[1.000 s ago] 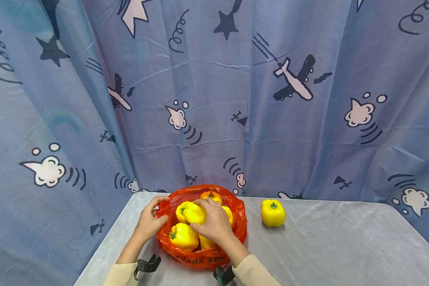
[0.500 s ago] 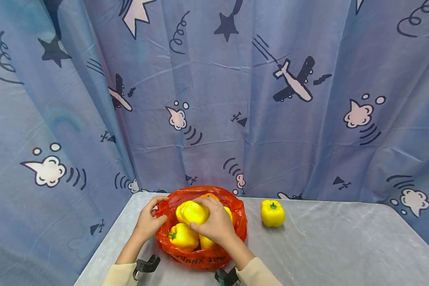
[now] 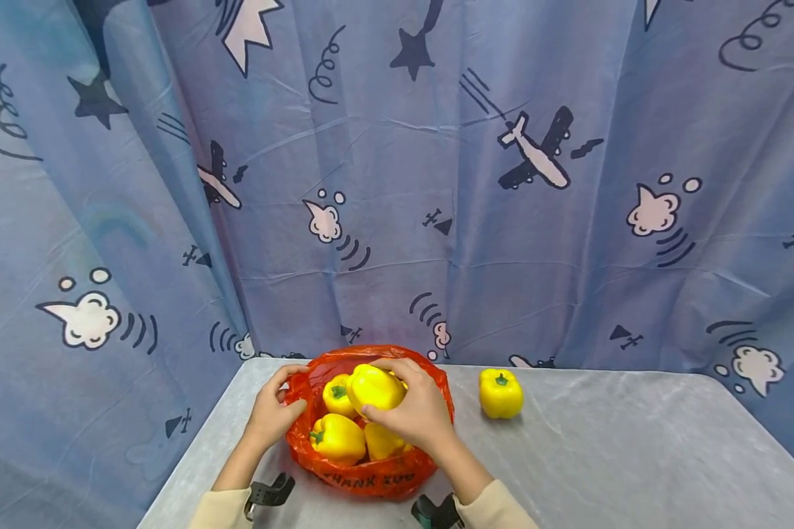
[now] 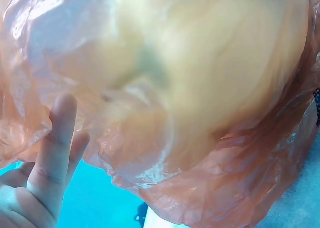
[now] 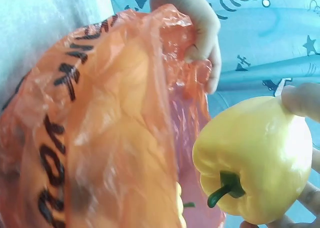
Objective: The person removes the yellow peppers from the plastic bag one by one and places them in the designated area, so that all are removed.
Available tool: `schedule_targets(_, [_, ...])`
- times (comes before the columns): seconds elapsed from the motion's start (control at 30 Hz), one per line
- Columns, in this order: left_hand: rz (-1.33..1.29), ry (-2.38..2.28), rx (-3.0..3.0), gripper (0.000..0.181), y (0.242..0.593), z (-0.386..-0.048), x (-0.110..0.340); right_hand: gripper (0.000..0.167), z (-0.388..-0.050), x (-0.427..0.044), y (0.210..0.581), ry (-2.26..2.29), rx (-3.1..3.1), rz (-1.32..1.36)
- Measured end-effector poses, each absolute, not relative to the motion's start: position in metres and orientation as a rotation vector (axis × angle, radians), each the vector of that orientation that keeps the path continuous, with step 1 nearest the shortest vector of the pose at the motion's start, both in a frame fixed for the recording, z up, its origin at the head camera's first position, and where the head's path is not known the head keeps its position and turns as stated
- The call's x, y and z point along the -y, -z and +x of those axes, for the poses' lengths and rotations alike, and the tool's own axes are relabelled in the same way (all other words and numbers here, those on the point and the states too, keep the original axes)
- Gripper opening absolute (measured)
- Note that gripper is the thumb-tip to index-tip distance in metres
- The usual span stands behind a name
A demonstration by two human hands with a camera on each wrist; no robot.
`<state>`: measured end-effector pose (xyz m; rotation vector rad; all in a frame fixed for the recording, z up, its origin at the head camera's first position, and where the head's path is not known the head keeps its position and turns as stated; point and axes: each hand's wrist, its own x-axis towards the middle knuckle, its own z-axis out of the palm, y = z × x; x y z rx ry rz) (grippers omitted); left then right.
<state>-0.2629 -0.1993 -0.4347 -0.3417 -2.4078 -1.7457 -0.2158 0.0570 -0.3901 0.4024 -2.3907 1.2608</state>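
Note:
A red plastic bag (image 3: 364,477) with dark lettering stands on the table, its mouth spread wide. Inside lie several yellow bell peppers, among them one (image 3: 338,439) at the front left. My left hand (image 3: 269,417) holds the bag's left rim between thumb and fingers; the right wrist view also shows this hand (image 5: 197,22) at the rim. Over the bag's mouth, my right hand (image 3: 423,408) grips a yellow bell pepper (image 3: 374,387), whose green stem shows in the right wrist view. That hand hides part of the bag's right side.
Another yellow bell pepper (image 3: 501,394) stands upright on the grey-white table (image 3: 622,448), right of the bag. A blue patterned curtain (image 3: 384,162) hangs behind the table and along its left side.
My right hand has lifted the yellow bell pepper a little and shifted right with it, showing more of the peppers beneath. My left hand stays at the bag's rim.

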Motion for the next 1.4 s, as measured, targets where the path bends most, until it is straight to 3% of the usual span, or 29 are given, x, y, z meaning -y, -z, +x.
schedule_targets(0.73, [-0.329, 1.743, 2.396, 0.047, 0.437, -0.263, 0.199, 0.057, -0.213, -0.128, 0.375, -1.258, 2.323, 0.315])
schedule_targets(1.4, [-0.349, 1.721, 2.409, 0.047, 0.436, -0.267, 0.202, 0.057, -0.21, -0.204, 0.377, -1.15, 2.315, 0.082])
